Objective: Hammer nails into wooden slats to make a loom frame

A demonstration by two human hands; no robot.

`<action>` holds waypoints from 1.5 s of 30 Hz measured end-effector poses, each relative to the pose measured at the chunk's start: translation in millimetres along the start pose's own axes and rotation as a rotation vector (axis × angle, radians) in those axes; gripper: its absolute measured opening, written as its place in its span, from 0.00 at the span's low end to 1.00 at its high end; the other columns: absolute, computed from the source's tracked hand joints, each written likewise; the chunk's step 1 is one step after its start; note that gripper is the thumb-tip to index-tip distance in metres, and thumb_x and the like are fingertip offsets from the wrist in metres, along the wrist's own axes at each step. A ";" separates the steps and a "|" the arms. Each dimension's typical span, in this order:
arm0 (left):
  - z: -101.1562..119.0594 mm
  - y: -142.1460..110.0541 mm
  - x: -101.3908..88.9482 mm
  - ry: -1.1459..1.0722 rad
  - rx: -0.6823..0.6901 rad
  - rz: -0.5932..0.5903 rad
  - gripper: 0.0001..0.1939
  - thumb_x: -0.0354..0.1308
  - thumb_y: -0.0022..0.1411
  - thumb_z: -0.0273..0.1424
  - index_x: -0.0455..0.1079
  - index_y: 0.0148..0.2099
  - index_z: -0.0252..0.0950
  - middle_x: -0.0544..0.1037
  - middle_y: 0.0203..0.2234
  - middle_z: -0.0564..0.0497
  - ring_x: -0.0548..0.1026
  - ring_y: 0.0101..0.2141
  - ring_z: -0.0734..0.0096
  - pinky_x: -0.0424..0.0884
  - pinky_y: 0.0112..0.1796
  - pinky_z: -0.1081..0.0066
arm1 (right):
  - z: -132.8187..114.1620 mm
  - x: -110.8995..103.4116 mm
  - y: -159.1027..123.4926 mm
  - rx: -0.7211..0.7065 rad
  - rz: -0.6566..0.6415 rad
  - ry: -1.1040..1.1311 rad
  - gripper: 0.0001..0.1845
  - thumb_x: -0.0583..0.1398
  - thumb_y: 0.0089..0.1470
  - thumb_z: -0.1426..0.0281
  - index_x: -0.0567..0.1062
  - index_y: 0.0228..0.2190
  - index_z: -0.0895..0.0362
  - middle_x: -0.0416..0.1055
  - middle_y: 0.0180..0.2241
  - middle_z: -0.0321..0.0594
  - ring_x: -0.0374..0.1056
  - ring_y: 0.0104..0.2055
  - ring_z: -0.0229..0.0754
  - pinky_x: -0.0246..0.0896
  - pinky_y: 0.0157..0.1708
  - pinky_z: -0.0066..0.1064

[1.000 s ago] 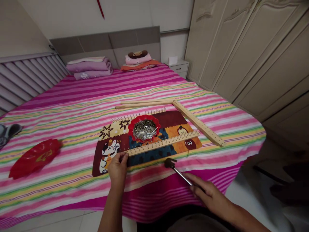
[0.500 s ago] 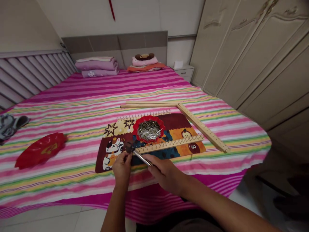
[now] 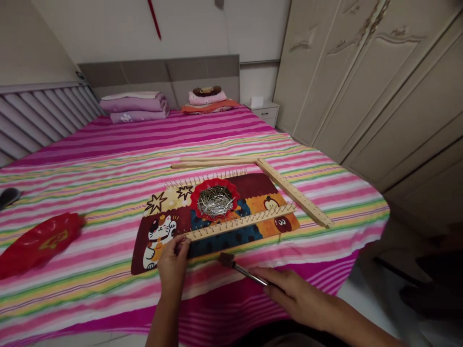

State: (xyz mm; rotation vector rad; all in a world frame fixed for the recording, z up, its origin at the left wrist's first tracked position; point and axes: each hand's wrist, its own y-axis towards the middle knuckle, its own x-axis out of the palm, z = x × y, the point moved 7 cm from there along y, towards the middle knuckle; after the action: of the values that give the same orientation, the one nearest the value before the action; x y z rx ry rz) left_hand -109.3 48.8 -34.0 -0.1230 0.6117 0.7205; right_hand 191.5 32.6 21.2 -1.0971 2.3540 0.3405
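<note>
My left hand [image 3: 173, 262] is closed at the left end of a narrow wooden strip [image 3: 217, 228], thumb and forefinger pinched together there. Whether a nail is also between those fingers I cannot make out. A row of nails stands up along the strip, several leaning near its right end. My right hand [image 3: 294, 291] grips a hammer [image 3: 249, 274] with a dark head and a shiny metal shaft, its head held apart from the strip, on the near side. Just behind the strip, a red scalloped bowl [image 3: 195, 198] holds a heap of loose nails [image 3: 216, 200].
Under the strip lies a patterned mat [image 3: 144, 241] on a striped bedspread [image 3: 90, 284]. A second nailed strip [image 3: 206, 179] lies behind the bowl. Joined wooden bars [image 3: 292, 190] lie beyond and to the right. A red plate [image 3: 39, 246] is at left, near a dark object [image 3: 10, 196].
The hammer swung left to the strip's end beside my left fingers, then drew back to the right and nearer me. My left hand stays at that end. The view shifted slightly.
</note>
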 end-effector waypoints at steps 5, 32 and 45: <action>32.2 -10.5 -23.4 0.090 0.103 0.152 0.17 0.51 0.56 0.44 0.71 0.40 0.39 0.77 0.36 0.48 0.73 0.37 0.64 0.68 0.42 0.66 | 70.9 1.9 -50.9 0.071 0.081 -0.158 0.27 0.48 0.62 0.73 0.61 0.61 0.51 0.76 0.43 0.46 0.73 0.40 0.44 0.68 0.41 0.33; 120.5 71.9 76.3 0.358 0.370 -0.483 0.06 0.56 0.49 0.32 0.72 0.27 0.38 0.75 0.22 0.53 0.70 0.24 0.71 0.62 0.29 0.72 | 108.7 6.0 -64.0 0.099 0.191 -0.220 0.25 0.48 0.63 0.69 0.60 0.61 0.51 0.77 0.39 0.44 0.73 0.37 0.44 0.67 0.38 0.32; 100.5 35.3 2.0 -0.650 -0.240 -0.300 0.24 0.71 0.29 0.31 0.68 0.33 0.32 0.75 0.18 0.54 0.73 0.19 0.76 0.69 0.23 0.77 | 103.6 5.5 -64.4 0.097 0.208 -0.279 0.27 0.48 0.62 0.71 0.59 0.62 0.49 0.78 0.40 0.44 0.75 0.39 0.46 0.70 0.39 0.34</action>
State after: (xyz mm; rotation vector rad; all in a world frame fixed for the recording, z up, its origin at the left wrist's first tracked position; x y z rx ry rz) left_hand -82.7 107.6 50.7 -0.1868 -0.1162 0.4966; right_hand 273.9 32.0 -69.0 -0.7103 2.2115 0.4203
